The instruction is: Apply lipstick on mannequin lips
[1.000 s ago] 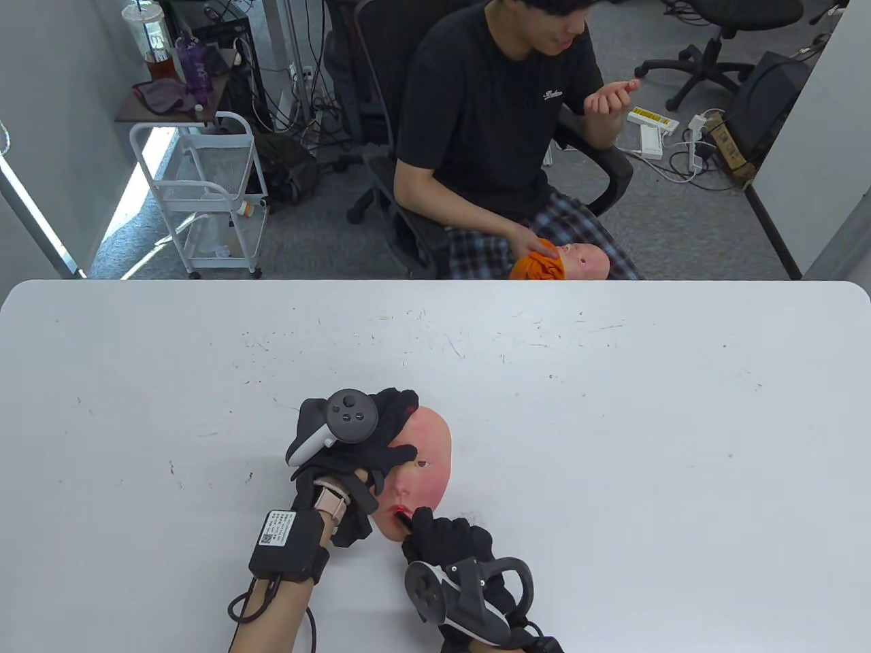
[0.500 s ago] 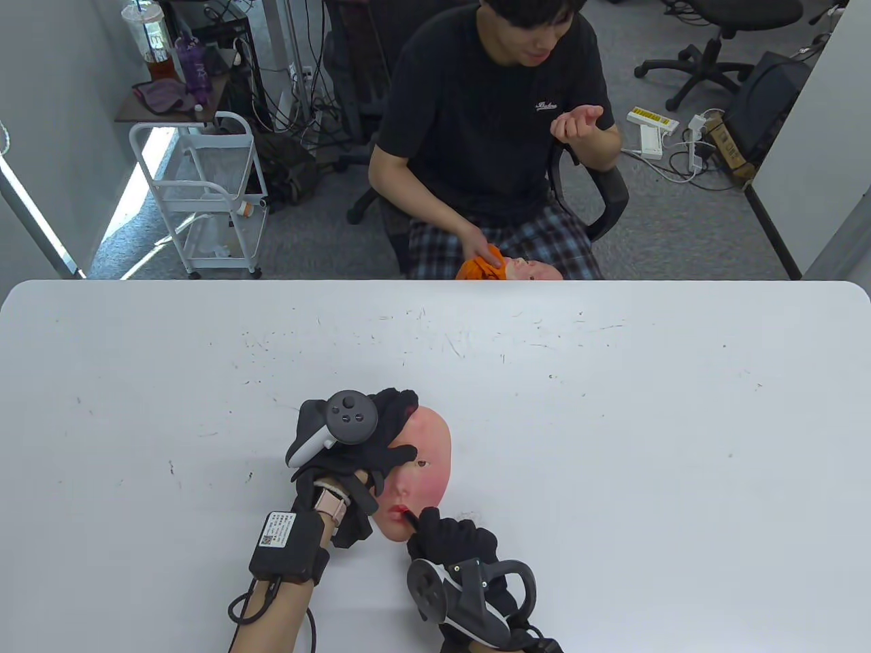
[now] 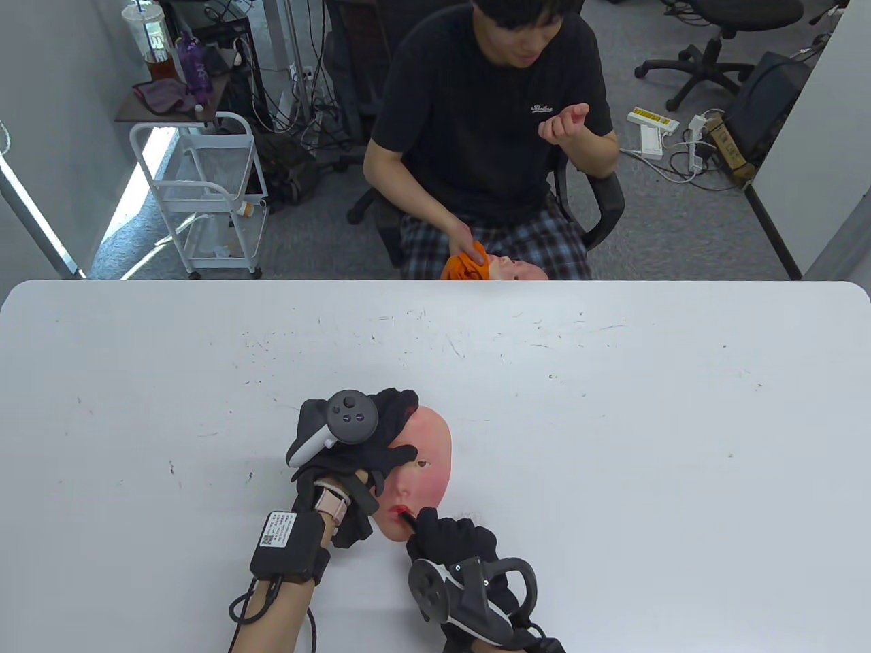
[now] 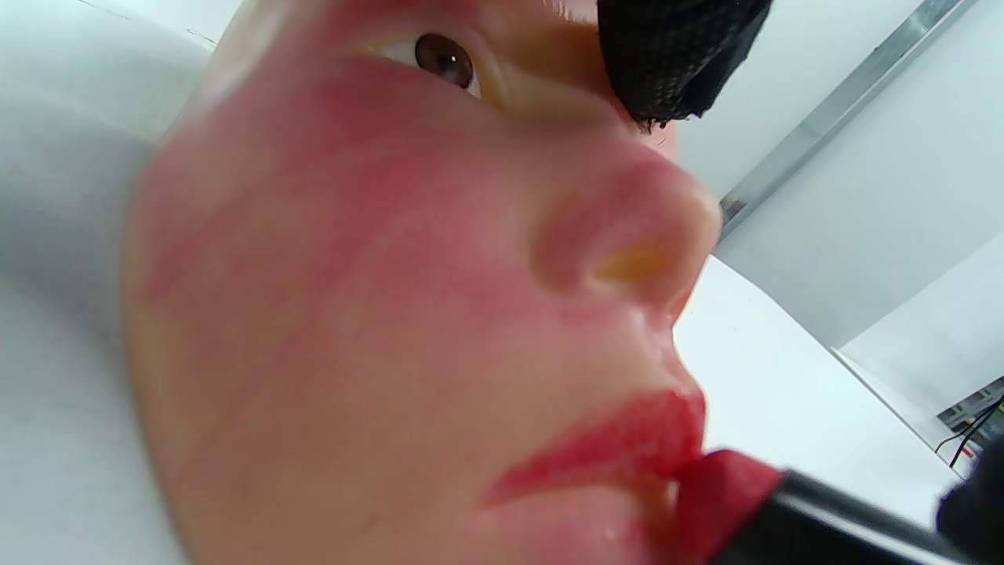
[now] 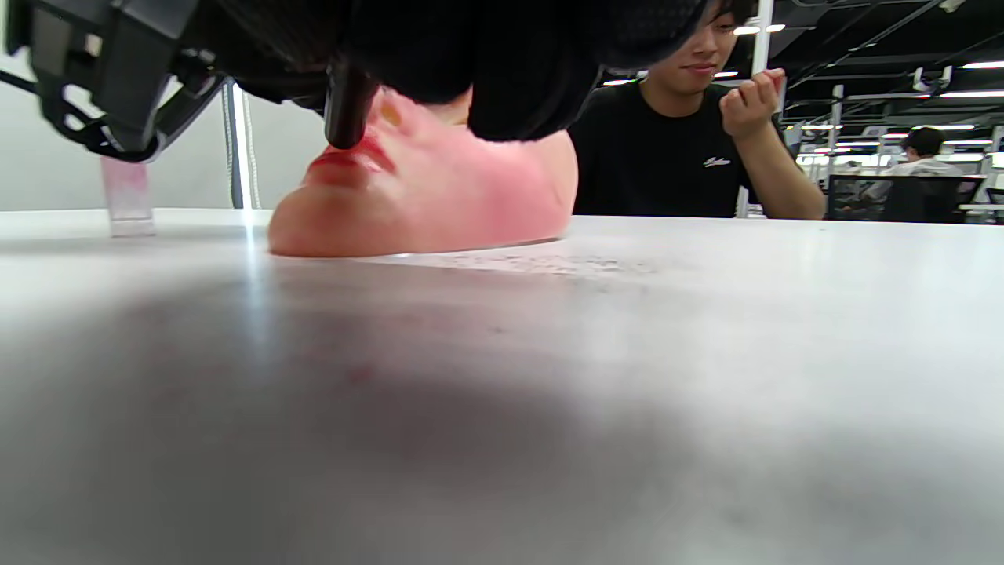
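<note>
White tabletop [image 3: 612, 422], near edge: your left hand [image 3: 371, 445] grips the mannequin face [image 3: 425, 469]; your right hand [image 3: 452, 541] pinches the lipstick [image 4: 773, 514], its red tip visibly touching the lips [image 4: 620, 447] only from the left wrist.

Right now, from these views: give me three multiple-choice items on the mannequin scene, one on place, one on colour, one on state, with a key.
1. Where does the mannequin face lie?
A. on the white table
B. on a chair
C. on a cart shelf

2. What colour is the lipstick tip?
A. blue
B. red
C. brown

3. What does the right hand do?
A. rests flat
B. grips the lipstick against the lips
C. hovers far from the face

Key: A, the wrist view shows its edge on the table; B, the tip is red close up; B, the fingers are curled round the tube at the mouth while the left hand steadies the face.
</note>
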`<state>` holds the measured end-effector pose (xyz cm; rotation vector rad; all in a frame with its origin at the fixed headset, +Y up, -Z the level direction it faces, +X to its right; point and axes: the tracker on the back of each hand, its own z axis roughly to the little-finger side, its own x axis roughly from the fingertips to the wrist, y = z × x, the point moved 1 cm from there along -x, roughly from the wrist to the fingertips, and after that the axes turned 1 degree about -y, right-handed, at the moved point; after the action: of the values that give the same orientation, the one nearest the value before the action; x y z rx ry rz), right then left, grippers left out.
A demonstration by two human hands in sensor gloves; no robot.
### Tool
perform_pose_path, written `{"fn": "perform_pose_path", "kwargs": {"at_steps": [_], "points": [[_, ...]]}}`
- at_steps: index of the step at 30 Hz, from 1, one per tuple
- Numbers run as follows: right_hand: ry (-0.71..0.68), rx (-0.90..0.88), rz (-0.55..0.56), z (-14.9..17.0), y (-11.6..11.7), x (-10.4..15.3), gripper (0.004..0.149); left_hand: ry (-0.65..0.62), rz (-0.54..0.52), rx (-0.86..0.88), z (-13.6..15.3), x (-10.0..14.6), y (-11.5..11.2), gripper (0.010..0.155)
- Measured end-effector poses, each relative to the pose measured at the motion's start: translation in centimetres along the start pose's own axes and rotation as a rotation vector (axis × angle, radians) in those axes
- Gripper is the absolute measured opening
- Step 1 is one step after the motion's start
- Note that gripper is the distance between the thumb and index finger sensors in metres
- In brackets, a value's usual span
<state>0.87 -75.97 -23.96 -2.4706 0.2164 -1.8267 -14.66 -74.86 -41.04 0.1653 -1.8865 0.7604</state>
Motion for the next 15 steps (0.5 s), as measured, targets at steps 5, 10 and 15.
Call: {"fn": "perform_pose_path", "kwargs": {"at_steps": [5,10,15], "points": [[0.023,-0.014,0.013,0.0,-0.1,-0.3,0.052,0.001,-0.002,0.001,0.0,0.0,0.0,0.084],[0.064,-0.008,0.026,0.9,-0.2,0.0,0.052,0.002,-0.002,0.001,0.0,0.0,0.0,0.084],[-0.008,0.004,0.003,0.2,-0.1,0.0,0.052,0.002,0.0,0.001,0.0,0.0,0.0,0.084]]}}
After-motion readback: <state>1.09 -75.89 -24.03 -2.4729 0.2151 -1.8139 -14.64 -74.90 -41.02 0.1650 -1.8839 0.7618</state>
